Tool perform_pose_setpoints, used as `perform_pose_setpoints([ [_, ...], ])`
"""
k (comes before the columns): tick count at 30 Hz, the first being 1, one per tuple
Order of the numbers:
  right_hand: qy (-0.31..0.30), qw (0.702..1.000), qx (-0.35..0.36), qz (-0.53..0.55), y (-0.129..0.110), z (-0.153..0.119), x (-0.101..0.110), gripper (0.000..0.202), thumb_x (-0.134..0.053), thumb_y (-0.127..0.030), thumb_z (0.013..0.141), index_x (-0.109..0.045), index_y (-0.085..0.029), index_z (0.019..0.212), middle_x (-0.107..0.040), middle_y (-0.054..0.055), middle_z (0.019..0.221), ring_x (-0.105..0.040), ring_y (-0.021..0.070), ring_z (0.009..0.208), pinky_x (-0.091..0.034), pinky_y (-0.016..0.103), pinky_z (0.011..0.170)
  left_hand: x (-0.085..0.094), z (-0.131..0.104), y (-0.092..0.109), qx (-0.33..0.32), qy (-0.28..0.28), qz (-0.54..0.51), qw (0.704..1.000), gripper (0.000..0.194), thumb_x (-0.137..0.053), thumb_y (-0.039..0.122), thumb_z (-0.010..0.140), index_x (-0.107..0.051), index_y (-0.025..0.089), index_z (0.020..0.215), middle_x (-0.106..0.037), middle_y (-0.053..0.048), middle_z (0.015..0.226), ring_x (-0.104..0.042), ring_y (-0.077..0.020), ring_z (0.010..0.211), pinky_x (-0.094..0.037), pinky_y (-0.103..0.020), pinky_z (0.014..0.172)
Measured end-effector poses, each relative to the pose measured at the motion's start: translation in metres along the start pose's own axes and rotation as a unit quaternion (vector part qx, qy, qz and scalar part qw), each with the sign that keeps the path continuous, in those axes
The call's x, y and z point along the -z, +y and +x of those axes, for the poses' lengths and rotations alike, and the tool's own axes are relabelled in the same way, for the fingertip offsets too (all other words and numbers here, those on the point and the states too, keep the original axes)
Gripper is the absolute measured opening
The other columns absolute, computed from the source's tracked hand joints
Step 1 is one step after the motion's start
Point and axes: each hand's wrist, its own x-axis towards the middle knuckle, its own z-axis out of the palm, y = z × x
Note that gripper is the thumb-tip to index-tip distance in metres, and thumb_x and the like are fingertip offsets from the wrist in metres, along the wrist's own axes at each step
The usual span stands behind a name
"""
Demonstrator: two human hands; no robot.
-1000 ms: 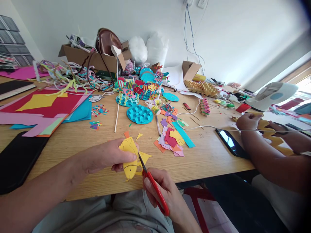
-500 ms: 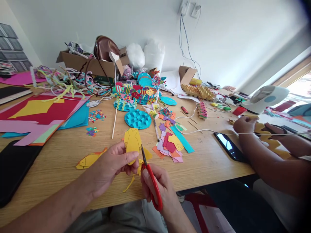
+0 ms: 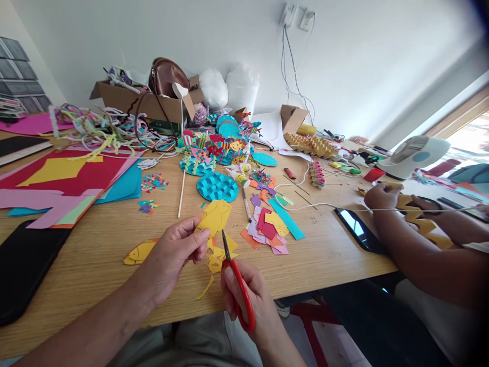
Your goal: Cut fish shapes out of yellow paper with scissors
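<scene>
Between the thumb and fingers of my left hand [image 3: 185,243] is a yellow paper piece [image 3: 214,216] with a drawn fish outline, tilted to the right. My right hand [image 3: 248,290] grips red-handled scissors [image 3: 243,293]; their dark blades look closed and point up, just below the paper's right edge. Yellow paper scraps [image 3: 217,257] lie on the table beneath and between my hands. Left of them, partly behind my left forearm, lies a yellow paper fish [image 3: 139,252] with a drawn eye and an orange edge.
Coloured paper pieces [image 3: 267,232] and a pen [image 3: 245,204] lie ahead on the right. Behind stands a blue scalloped disc [image 3: 217,186] near a stick [image 3: 181,193]. A phone [image 3: 359,229] lies beside another person's hands [image 3: 384,196], which hold a yellow zigzag strip. Paper sheets [image 3: 64,188] cover the left side.
The yellow paper has turned clockwise and come away from the scissor blades, which have closed. My left hand has shifted slightly left. The scissors stay in nearly the same place.
</scene>
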Motion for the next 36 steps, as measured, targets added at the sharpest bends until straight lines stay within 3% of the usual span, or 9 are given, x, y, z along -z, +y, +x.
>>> perform_pose_setpoints([
  [4, -0.01, 1.0, -0.006, 0.003, 0.0, -0.002, -0.001, 0.05, -0.054, -0.064, 0.077, -0.041, -0.02, 0.056, -0.039, -0.008, 0.038, -0.027, 0.005, 0.033, -0.022, 0.018, 0.035, 0.003, 0.002, -0.001, -0.02, 0.019, -0.008, 1.0, 0.017, -0.065, 0.027, 0.075, -0.056, 0.017, 0.065, -0.05, 0.007, 0.049, -0.041, -0.0067, 0.049, -0.033, -0.018, 0.048],
  [12, -0.023, 1.0, -0.003, 0.006, 0.004, -0.001, -0.005, 0.054, -0.052, -0.069, 0.076, -0.042, -0.02, 0.057, -0.042, -0.007, 0.038, -0.027, 0.0052, 0.032, -0.021, 0.018, 0.034, 0.0, -0.002, -0.003, 0.001, 0.045, -0.182, 0.982, 0.018, -0.076, 0.021, 0.066, -0.058, 0.018, 0.068, -0.057, 0.005, 0.056, -0.048, -0.0073, 0.054, -0.039, -0.016, 0.047],
  [15, -0.025, 1.0, -0.006, 0.007, 0.005, -0.001, -0.007, 0.054, -0.052, -0.07, 0.075, -0.041, -0.02, 0.056, -0.041, -0.007, 0.038, -0.028, 0.0052, 0.032, -0.021, 0.018, 0.034, -0.004, -0.006, -0.007, -0.009, 0.053, -0.201, 0.978, 0.021, -0.078, 0.023, 0.065, -0.058, 0.017, 0.068, -0.058, 0.004, 0.06, -0.05, -0.0074, 0.056, -0.04, -0.016, 0.049],
  [22, -0.036, 0.999, -0.004, -0.015, 0.008, -0.002, -0.009, 0.055, -0.05, -0.07, 0.077, -0.042, -0.02, 0.056, -0.041, -0.006, 0.039, -0.029, 0.0058, 0.033, -0.023, 0.018, 0.035, 0.0, -0.005, -0.014, -0.014, 0.073, -0.079, 0.994, 0.019, -0.072, 0.029, 0.07, -0.058, 0.017, 0.065, -0.056, 0.005, 0.054, -0.046, -0.007, 0.051, -0.039, -0.017, 0.049],
  [26, -0.059, 0.998, -0.002, -0.037, 0.008, -0.003, -0.006, 0.054, -0.048, -0.068, 0.08, -0.041, -0.02, 0.056, -0.041, -0.006, 0.04, -0.031, 0.0067, 0.036, -0.025, 0.019, 0.037, 0.005, -0.004, -0.008, -0.023, 0.06, -0.006, 0.998, 0.021, -0.067, 0.029, 0.07, -0.054, 0.017, 0.058, -0.053, 0.005, 0.051, -0.043, -0.0074, 0.05, -0.036, -0.018, 0.047],
  [30, -0.094, 0.991, -0.009, -0.094, -0.001, -0.005, 0.002, 0.05, -0.047, -0.058, 0.086, -0.042, -0.019, 0.055, -0.043, -0.005, 0.044, -0.034, 0.0079, 0.041, -0.027, 0.019, 0.041, 0.01, -0.005, 0.003, -0.006, 0.022, 0.036, 0.999, 0.018, -0.065, 0.027, 0.068, -0.055, 0.017, 0.057, -0.053, 0.004, 0.051, -0.043, -0.0082, 0.051, -0.038, -0.019, 0.047],
  [36, -0.109, 0.983, -0.019, -0.148, -0.014, -0.008, 0.01, 0.041, -0.047, -0.04, 0.089, -0.042, -0.019, 0.055, -0.044, -0.004, 0.048, -0.037, 0.0086, 0.045, -0.028, 0.019, 0.044, 0.016, -0.003, 0.012, 0.042, -0.064, 0.049, 0.996, 0.009, -0.06, 0.023, 0.072, -0.063, 0.015, 0.069, -0.061, 0.002, 0.057, -0.051, -0.0092, 0.054, -0.041, -0.019, 0.05],
])
